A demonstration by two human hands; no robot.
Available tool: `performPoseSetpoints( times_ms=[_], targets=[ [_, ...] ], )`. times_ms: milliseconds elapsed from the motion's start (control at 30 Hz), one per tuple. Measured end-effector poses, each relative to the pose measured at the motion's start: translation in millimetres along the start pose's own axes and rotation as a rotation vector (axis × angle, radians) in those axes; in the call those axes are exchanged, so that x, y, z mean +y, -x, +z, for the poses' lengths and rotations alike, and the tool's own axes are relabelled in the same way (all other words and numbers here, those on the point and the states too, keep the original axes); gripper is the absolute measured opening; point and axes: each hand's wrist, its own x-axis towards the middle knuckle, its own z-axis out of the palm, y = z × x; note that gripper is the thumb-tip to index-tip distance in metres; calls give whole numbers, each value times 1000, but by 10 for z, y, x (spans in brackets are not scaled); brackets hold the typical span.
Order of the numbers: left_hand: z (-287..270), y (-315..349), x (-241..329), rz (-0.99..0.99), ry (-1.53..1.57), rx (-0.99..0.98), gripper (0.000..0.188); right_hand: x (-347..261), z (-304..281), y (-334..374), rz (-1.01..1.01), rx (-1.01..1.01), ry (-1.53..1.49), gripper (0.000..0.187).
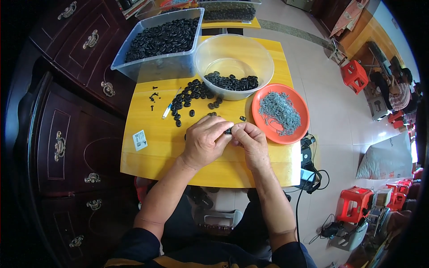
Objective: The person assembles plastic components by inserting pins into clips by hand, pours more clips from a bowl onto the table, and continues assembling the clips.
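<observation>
Over the front half of the yellow table, my left hand [205, 139] and my right hand [251, 143] meet fingertip to fingertip. Pinched between them is a small black plastic piece [228, 131], mostly covered by the fingers. Just beyond my hands lie loose black oval pieces [192, 113], several of them in a cluster. One more black piece [242, 118] rests near my right fingertips. To the right of my right hand, an orange-red plate [303, 129] holds a heap of small silvery metal pins [280, 111].
A translucent bowl [263, 62] with black pieces stands behind the cluster. Left of it, a clear bluish bin [156, 67] is full of them. A thin blue-and-white tool [167, 110], tiny black bits [154, 96] and a white label [140, 140] lie leftward. Dark drawers [67, 147] border the left.
</observation>
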Motion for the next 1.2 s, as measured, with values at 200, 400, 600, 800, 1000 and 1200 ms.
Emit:
performPoseSetpoints(
  times_ms=[200, 400, 600, 800, 1000, 1200],
  targets=[
    [1, 16, -20, -10, 35, 1, 29, -1, 22, 0, 4, 7, -16, 15],
    [54, 2, -23, -40, 57, 8, 29, 18, 3, -21, -21, 18, -8, 15],
    [41, 14, -42, -12, 75, -8, 28, 30, -14, -12, -32, 0, 27, 15],
    [49, 36, -23, -85, 114, -78, 31, 1, -51, -17, -74, -11, 128, 17],
    [63, 77, -34, -93, 38, -103, 30, 16, -143, -35, -55, -35, 294, 20],
    [20, 90, -44, -148, 8, -196, 23, 113, -195, -65, -120, 1, 500, 20]
  ],
)
